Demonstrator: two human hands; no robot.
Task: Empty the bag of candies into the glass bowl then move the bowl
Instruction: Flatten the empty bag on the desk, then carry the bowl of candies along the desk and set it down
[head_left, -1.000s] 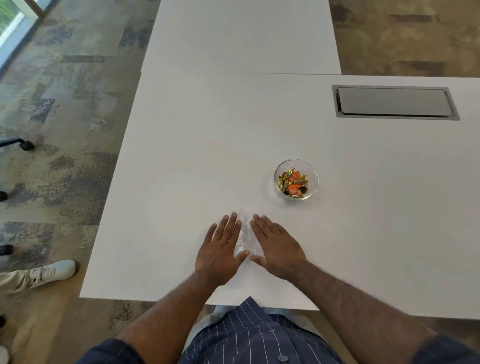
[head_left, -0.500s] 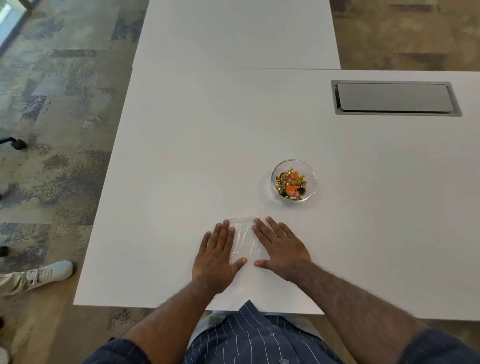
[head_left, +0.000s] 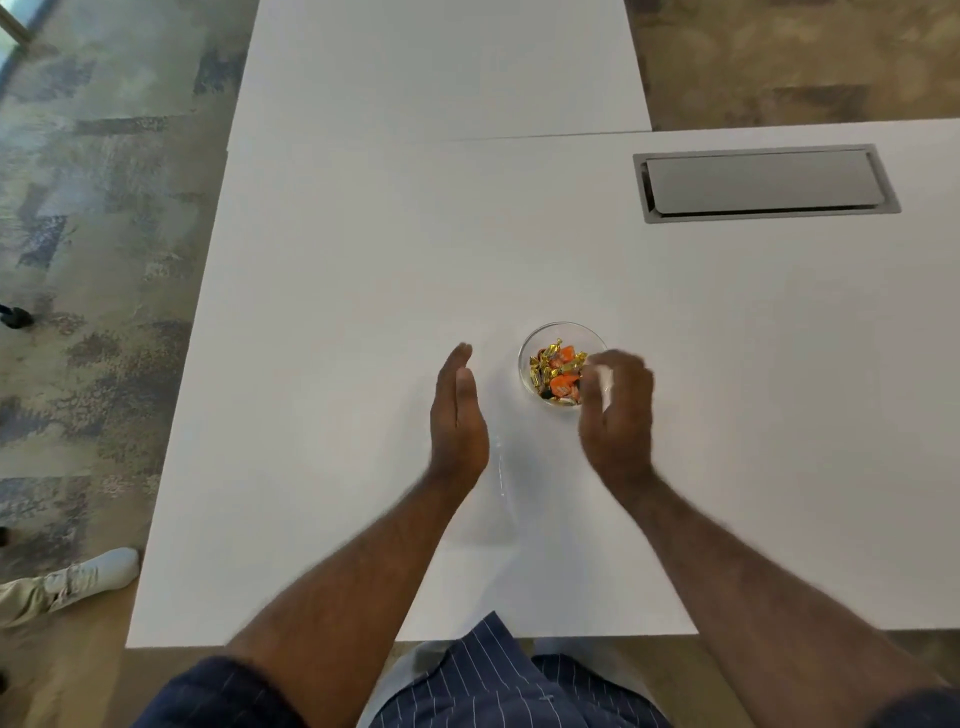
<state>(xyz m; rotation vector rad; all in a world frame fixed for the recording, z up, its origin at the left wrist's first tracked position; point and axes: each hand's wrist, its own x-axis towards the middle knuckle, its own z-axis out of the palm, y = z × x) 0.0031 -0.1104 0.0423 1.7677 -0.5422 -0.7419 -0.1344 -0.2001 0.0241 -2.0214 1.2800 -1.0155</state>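
Note:
A small glass bowl (head_left: 540, 343) stands on the white table (head_left: 363, 291) with gold and orange wrapped candies (head_left: 556, 374) inside. My right hand (head_left: 618, 410) is curled at the bowl's right rim, fingers apart, hiding that side; whether it touches the glass I cannot tell. My left hand (head_left: 460, 415) is raised on edge to the left of the bowl, fingers straight, holding nothing. The clear empty bag (head_left: 506, 488) lies flat on the table between my wrists, barely visible.
A grey metal cable hatch (head_left: 763, 182) is set into the table at the far right. A second white table (head_left: 436, 67) joins at the back. A person's white shoe (head_left: 93, 571) rests on the carpet at the left.
Both hands have lifted off the flattened bag and moved forward. The right hand has reached the bowl's right side, and the left hand has turned on edge left of it.

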